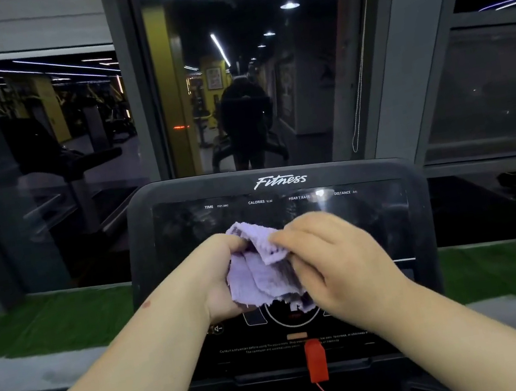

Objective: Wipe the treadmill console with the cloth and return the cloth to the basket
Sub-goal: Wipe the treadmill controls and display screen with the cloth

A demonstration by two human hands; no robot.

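Observation:
A lilac ribbed cloth (260, 274) is bunched between both hands in front of the black treadmill console (374, 219). My left hand (218, 271) grips the cloth's left side, fingers curled into the folds. My right hand (329, 258) pinches its upper right edge between thumb and fingers. The cloth hangs over the middle of the dark screen, hiding part of the round dial below. Whether it touches the glass I cannot tell. No basket is in view.
A red safety key (316, 361) with a red cord sits at the console's lower edge. Dark windows (262, 73) stand right behind the console and mirror the gym. Green turf (48, 322) runs along the floor on both sides.

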